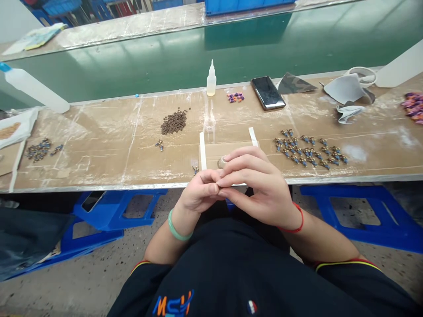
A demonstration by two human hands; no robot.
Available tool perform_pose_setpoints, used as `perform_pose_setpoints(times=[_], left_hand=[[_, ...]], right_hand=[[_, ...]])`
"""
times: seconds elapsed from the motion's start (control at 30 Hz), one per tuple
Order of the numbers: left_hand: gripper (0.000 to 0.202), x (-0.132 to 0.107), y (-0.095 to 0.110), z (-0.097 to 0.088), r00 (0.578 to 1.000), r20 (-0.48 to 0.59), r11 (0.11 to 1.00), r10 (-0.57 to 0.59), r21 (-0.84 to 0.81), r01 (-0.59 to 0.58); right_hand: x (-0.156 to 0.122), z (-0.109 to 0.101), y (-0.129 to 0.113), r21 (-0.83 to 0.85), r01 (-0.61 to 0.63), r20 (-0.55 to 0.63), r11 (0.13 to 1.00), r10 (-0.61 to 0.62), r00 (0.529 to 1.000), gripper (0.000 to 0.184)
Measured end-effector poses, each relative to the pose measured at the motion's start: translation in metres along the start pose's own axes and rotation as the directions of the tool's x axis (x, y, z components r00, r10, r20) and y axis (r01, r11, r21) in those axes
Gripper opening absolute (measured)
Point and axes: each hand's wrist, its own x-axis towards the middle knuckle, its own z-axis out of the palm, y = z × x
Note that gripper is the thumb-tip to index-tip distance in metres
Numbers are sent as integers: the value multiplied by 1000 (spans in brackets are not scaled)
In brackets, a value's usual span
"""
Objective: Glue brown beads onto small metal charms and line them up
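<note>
Just over the table's front edge, my left hand (202,191) and my right hand (259,187) meet at the fingertips. Both are pinched together, and whatever lies between them is hidden or too small to name. Behind the fingers is a small round, pale object (222,163) on a cardboard piece (228,152) with white tape strips. A tiny blue-and-gold figure-like part (195,169) lies beside my left hand. To the right, many similar blue-and-gold parts (309,152) are spread out. A heap of small brown discs (174,122) sits farther back on the left.
A dropper bottle (211,81) stands near the back edge, with small purple-orange pieces (235,97) and a phone (268,93) to its right. More small parts (38,150) lie far left. Grey sandpaper-like sheets (346,91) and a tape roll (361,75) sit back right. Blue stools (115,207) stand below.
</note>
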Motion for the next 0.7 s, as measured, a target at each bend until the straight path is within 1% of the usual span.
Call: perform_pose_setpoints(times=[0.13, 0.23, 0.4, 0.47, 0.57, 0.63, 0.7], left_hand=[[49, 0, -2, 0, 998, 41, 997, 56, -54, -53], [47, 0, -6, 0, 997, 48, 994, 64, -90, -60], [49, 2, -7, 0, 993, 73, 992, 93, -92, -86], [50, 4, -7, 1, 992, 72, 990, 104, -102, -96], [47, 6, -6, 1, 991, 67, 981, 119, -164, -107], [43, 6, -4, 0, 990, 92, 971, 111, -223, -88], [38, 6, -2, -3, 987, 117, 959, 111, -273, -76]], right_hand=[[2, 1, -2, 20, -1, 5, 1000, 1, 1000, 5], [2, 4, -3, 27, -19, -5, 999, 19, 1000, 4], [4, 5, -1, 34, -38, -7, 999, 39, 999, 10], [5, 6, 0, 42, -40, 4, 998, 40, 999, 10], [6, 7, 1, 78, -43, 11, 996, 42, 999, 12], [7, 6, 3, 118, -47, -2, 992, 47, 999, 8], [8, 5, 9, 134, -78, -41, 988, 84, 996, 2]])
